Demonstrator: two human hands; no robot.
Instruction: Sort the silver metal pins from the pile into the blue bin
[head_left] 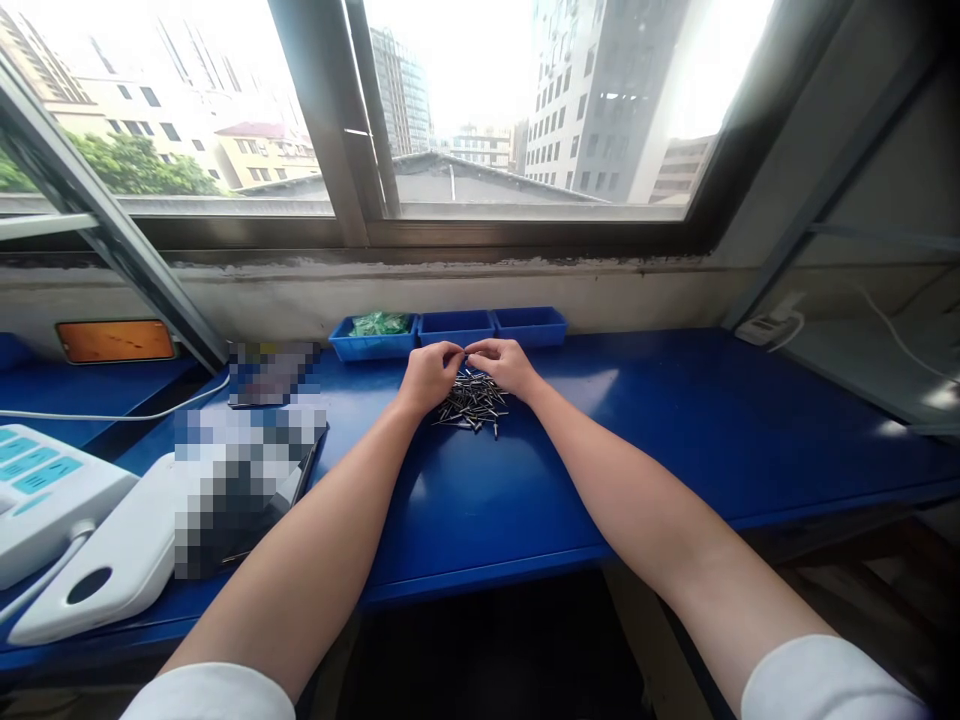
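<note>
My left hand (432,376) and my right hand (508,366) meet over the far part of the blue table, with fingertips pinched close together. A tiny dark bit shows between the fingertips, too small to name, and I cannot tell which hand grips it. Just below them lies a loose pile of small, thin metal pieces (474,400), silvery and dark, pin-like or rivet-like. Behind the hands stand three joined blue bins: the left bin (367,347) holds green material in clear plastic, beside the middle bin (456,318) and the right bin (531,330).
The blue table (480,510) runs below a window (525,235). At left are a white power strip (52,490), a long white device (105,580), blurred-out items and a phone (116,341) with an orange screen. A white cable (150,413) crosses there. Metal shelf posts frame both sides.
</note>
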